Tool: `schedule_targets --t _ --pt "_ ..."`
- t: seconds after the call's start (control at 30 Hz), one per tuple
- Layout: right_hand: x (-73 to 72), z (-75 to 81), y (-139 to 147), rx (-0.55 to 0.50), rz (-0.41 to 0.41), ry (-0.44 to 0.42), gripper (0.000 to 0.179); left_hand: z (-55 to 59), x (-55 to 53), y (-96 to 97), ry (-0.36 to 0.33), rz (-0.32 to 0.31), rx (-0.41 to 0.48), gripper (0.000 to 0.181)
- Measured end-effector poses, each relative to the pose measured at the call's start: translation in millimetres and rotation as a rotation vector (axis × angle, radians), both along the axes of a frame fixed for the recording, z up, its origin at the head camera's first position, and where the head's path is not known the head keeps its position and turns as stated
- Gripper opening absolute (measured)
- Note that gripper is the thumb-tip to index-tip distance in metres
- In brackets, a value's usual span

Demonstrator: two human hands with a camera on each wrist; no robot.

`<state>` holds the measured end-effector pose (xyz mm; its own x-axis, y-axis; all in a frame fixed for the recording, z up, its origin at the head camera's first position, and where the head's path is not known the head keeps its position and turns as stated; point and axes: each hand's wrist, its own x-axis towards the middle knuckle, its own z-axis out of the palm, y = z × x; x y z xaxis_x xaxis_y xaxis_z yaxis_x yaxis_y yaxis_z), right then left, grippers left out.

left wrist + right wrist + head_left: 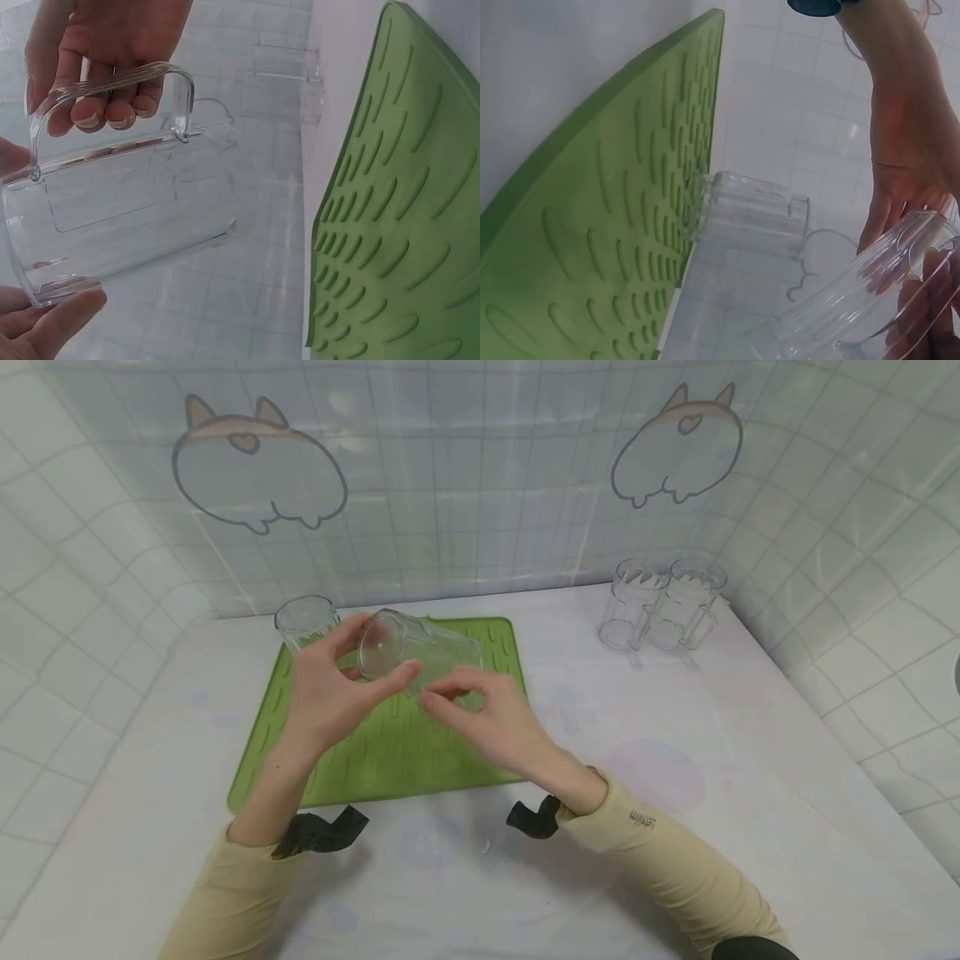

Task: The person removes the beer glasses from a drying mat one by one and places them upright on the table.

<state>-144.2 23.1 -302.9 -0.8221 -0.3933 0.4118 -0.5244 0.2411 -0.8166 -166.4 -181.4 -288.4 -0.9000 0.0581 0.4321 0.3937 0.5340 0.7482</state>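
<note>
A clear glass mug (427,652) is held tilted on its side above a green ridged mat (405,768). My left hand (326,685) grips one round end of it, thumb on the near side and fingers round the far side. My right hand (491,714) has its fingers curled through the mug's handle (120,81), as the left wrist view shows. In the right wrist view, the right fingers (926,300) are seen through the glass, and the left hand (911,161) comes from above. Another clear glass (306,620) stands at the mat's back left corner, partly behind the left hand.
Two clear glass mugs (633,606) with handles stand side by side at the back right of the white-covered table (600,718). Behind them rises a tiled-pattern wall sheet (480,485) with cartoon animals. Black straps (322,831) hang from the sleeves.
</note>
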Motion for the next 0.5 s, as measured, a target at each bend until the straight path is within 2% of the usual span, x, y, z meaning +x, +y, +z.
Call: schedule_targets --t 0.23,0.5 --pt "-0.9 3.4 3.0 -0.022 0.003 0.005 0.014 3.1 3.1 -1.0 0.032 0.021 0.038 0.052" --pt "-4.5 8.3 7.8 -0.064 -0.101 0.049 0.012 4.4 1.5 -3.5 0.08 0.048 0.061 0.05"
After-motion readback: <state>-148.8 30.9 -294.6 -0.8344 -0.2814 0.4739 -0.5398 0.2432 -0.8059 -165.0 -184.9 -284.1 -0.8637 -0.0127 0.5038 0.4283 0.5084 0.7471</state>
